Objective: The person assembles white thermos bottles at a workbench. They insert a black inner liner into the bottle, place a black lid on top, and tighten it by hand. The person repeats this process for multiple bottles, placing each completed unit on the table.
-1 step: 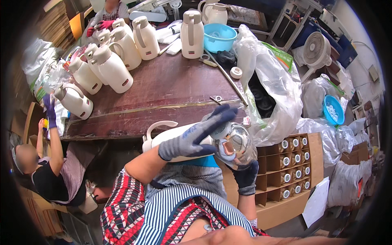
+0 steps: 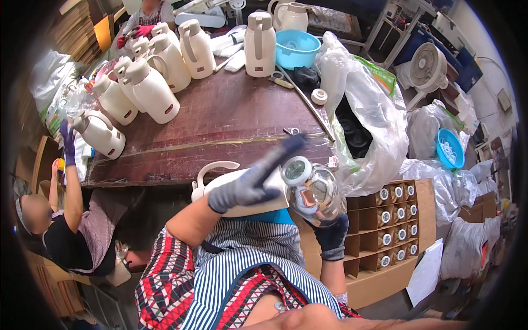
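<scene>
A shiny, silvered glass flask liner (image 2: 325, 192) is tilted in front of me, with a pale ring (image 2: 297, 169) around its mouth. My right hand (image 2: 331, 234), in a dark-palmed glove, grips the liner's lower end; some of its fingers are hidden behind the glass. My left hand (image 2: 250, 184), in a grey and navy glove, is open beside the mouth, fingers stretched out and thumb apart, holding nothing. Beneath it a cream vacuum jug (image 2: 220, 179) lies on its side at the table's near edge, its handle to the left, partly covered by my hand.
Several cream jugs (image 2: 157, 93) stand on the dark red table (image 2: 231, 118). Near its right side are a metal rod (image 2: 313, 110), a blue basin (image 2: 297, 49) and a plastic bag (image 2: 379, 137). A divided carton (image 2: 379, 275) holds capped liners at right. One co-worker (image 2: 71, 231) sits left; another (image 2: 146, 25) is behind.
My left hand has drawn slightly left and up, off the liner's mouth, so the pale ring now shows. My right hand still holds the liner.
</scene>
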{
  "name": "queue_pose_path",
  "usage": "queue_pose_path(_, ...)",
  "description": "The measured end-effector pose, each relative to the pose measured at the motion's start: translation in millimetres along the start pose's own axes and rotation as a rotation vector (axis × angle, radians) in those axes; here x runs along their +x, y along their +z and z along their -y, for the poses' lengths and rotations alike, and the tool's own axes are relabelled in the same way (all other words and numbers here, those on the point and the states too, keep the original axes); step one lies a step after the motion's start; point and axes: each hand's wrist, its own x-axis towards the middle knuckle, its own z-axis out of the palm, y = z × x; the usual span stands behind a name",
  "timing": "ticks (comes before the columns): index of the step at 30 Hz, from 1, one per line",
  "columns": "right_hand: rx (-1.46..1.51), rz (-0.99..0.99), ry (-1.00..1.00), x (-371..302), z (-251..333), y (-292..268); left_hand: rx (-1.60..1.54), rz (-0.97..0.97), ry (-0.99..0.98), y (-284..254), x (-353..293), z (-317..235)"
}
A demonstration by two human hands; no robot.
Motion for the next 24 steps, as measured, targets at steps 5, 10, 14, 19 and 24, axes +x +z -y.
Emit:
queue_pose_path(5,-0.218,0.176,0.108,37,-3,-105,1.445,-0.525,-0.588,-99,-159,67)
queue_pose_path(10,-0.279,0.038,0.166,49,-10,-148,1.12,-0.452,-0.898,-73,-230,92)
queue_pose_path(14,-0.279,0.015,0.243,45,37,-80,0.956,-0.61,-0.757,-59,-247,82)
queue_pose_path(19,-0.425,0.111,0.292,34,28,-93,0.131,-0.905,-0.776,-33,-232,49)
queue_pose_path(24,-0.524,0.125,0.484,18,30,-72,-0.122,-0.894,-0.779,-29,-235,28)
